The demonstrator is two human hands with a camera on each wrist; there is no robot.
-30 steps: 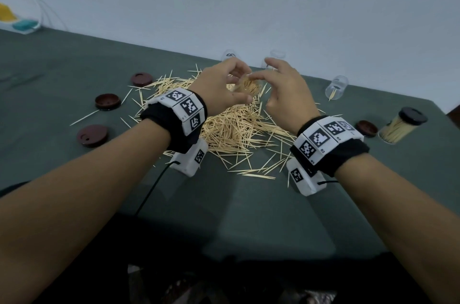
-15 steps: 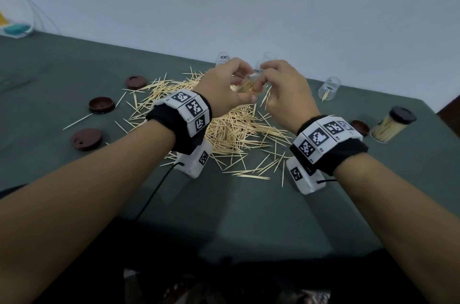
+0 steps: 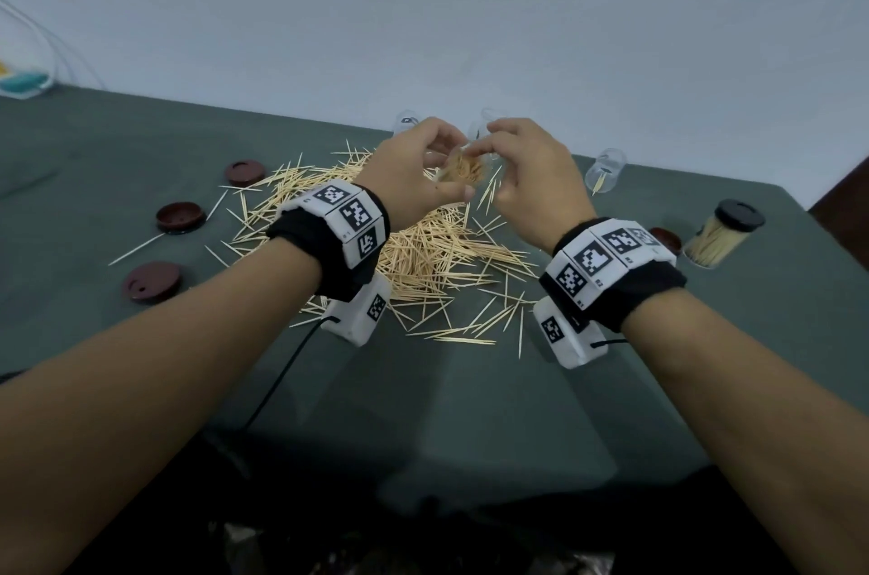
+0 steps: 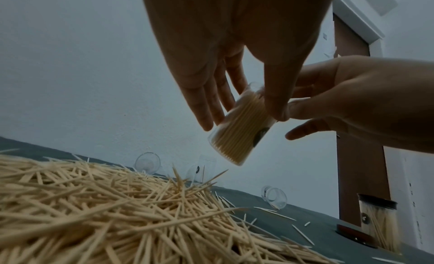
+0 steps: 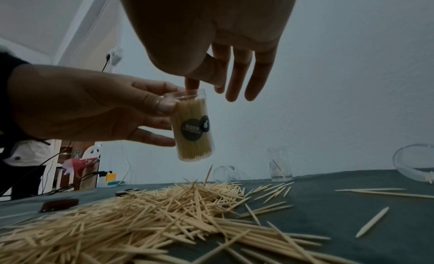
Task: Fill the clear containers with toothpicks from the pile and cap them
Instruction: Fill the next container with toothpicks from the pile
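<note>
Fingers (image 5: 164,104) of left hand (image 3: 409,184) pinch a clear plastic cylinder container packed with toothpicks (image 5: 193,127), held in the air above the loose pile of wooden toothpicks (image 3: 423,245) on the dark green bench (image 3: 94,160). Right hand (image 3: 531,179) fingers reach into its open mouth, other fingers loose; whether they grip any sticks is hidden. Likely light, smooth-walled, slippery; grip mid-wall, keep the mouth up. Brown round caps (image 3: 180,217) left of pile; capped full container (image 3: 719,240) right of pile.

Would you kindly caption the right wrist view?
Left hand holds a toothpick-filled clear container above the pile; right hand reaches its mouth.
</note>
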